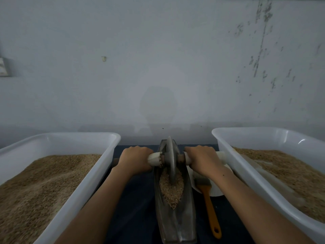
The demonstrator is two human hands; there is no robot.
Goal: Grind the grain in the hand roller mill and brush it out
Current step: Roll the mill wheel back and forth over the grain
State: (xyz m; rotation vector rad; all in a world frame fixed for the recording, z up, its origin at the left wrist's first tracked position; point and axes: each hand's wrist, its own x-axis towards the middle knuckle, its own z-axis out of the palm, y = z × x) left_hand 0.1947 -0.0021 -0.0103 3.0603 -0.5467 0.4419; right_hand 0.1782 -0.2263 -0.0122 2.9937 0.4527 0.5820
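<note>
Pale, scuffed wall (158, 59) fills the background, and below it a dark cloth-covered table (137, 208) carries everything. Dead centre sits the roller mill: a long, boat-shaped metal trough (177, 224) running away from the camera, with a grey grinding wheel (170, 159) standing upright on edge in its far half. A heap of grain (171, 191) lies in the trough, right against the near side of the wheel. An axle passes through the wheel with a pale handle on either side. The left hand (134, 160) is wrapped around the left handle (154, 158), fingers curled over the top, and the right hand (202, 160) grips the right handle (220, 155) the same way, so both arms reach in straight from the bottom edge. Just right of the trough, a brush (208, 203) with an orange handle lies with its bristle end resting on a white plate (216, 191), partly under the right forearm. Flanking the mill are two large white tubs: the left tub (91, 187) and the right tub (246, 175) each hold a deep bed of brown grain.
</note>
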